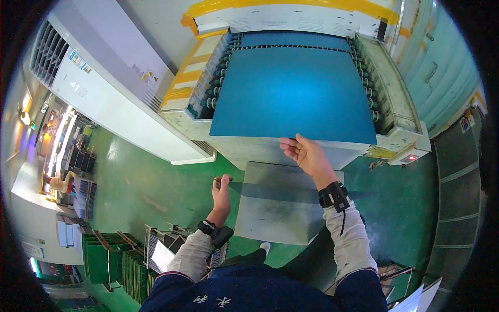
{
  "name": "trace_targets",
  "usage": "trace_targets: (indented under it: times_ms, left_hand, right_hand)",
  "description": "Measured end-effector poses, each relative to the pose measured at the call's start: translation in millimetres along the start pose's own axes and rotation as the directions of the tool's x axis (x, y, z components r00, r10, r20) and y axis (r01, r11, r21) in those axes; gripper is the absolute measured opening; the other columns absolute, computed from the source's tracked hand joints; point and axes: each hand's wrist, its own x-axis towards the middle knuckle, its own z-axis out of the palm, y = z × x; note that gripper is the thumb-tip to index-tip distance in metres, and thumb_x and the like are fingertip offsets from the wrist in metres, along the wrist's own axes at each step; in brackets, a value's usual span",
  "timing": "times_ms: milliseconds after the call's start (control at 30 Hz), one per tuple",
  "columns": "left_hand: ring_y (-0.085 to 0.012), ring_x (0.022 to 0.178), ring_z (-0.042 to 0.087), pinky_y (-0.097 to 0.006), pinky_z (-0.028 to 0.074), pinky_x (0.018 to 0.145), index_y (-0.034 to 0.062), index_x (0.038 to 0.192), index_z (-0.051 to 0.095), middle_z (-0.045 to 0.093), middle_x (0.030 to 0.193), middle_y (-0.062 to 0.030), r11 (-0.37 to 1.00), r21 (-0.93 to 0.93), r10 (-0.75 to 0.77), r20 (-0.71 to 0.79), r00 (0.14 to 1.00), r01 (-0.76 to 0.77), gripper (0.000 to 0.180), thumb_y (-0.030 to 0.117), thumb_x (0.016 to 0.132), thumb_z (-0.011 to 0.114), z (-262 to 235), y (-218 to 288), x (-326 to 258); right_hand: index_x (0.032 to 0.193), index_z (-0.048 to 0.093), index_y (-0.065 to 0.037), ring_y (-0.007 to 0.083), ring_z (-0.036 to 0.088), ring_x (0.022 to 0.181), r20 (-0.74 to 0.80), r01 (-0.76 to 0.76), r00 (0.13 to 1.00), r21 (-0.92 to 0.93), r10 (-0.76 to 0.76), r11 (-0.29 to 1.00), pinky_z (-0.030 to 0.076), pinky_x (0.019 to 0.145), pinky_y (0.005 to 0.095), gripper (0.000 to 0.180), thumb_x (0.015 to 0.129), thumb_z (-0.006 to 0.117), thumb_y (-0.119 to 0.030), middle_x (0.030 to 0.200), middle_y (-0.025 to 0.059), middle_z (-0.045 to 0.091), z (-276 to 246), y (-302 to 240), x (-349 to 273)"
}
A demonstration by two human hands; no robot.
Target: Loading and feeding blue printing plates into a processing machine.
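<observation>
A large blue flat sheet (291,93) lies on the roller conveyor, its front edge reaching past the machine's near end. My right hand (305,155) is at that front edge, right of its middle, fingers stretched out and loosely bent. Whether the fingertips touch the sheet cannot be made out. My left hand (221,192) hovers lower and further left, apart from the sheet, above the floor beside a grey board. Its thumb points up and its fingers look apart; small dark spots near the fingertips are unclear. Both wrists wear black strapped devices.
Rollers (213,91) flank the sheet between the conveyor's side walls. A tall white cabinet (119,104) stands left. The grey board (278,218) lies low before the machine. Racks of green panels (104,260) stand lower left; a dark panelled partition (457,192) is on the right.
</observation>
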Motion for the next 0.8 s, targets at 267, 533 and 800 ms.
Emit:
trace_targets:
  times_ms: [267,533,800]
  left_hand:
    - [-0.0098,0.089,0.046,-0.024,0.037,0.079,0.0048,0.106,0.059,0.056,0.096,-0.0001,0.993,-0.001,-0.119,0.061,0.991,0.120,0.047,0.049,0.094,0.053,-2.4,11.0,9.0]
    - [-0.0090,0.076,0.042,-0.025,0.034,0.069,0.0085,0.092,0.060,0.052,0.083,0.0022,0.989,-0.002,-0.151,-0.027,0.988,0.151,0.045,0.054,0.092,0.053,14.9,28.9,10.0]
    - [-0.0077,0.071,0.039,-0.025,0.032,0.064,0.0118,0.084,0.057,0.048,0.077,0.0043,0.987,0.046,-0.148,-0.081,0.986,0.152,0.041,0.052,0.091,0.056,18.9,32.8,14.2]
  right_hand:
    - [0.114,0.061,-0.001,0.0207,0.065,0.092,-0.018,-0.072,0.997,-0.624,0.078,0.778,0.051,0.075,0.0319,0.049,0.091,0.059,-0.044,0.105,0.0128,0.067,1.4,-0.9,-17.9]
    - [0.088,0.071,-0.007,0.0284,0.065,0.076,0.174,0.186,0.969,-0.981,0.175,-0.056,0.049,0.066,0.0403,0.042,0.079,0.068,-0.047,0.081,0.0135,0.069,-5.7,6.0,-43.1]
    - [0.078,0.065,-0.007,0.0376,0.063,0.080,0.213,0.184,0.977,-0.882,-0.019,-0.434,0.049,0.068,0.0493,0.019,0.079,0.063,-0.026,0.079,0.0162,0.065,-17.1,17.4,-56.3]
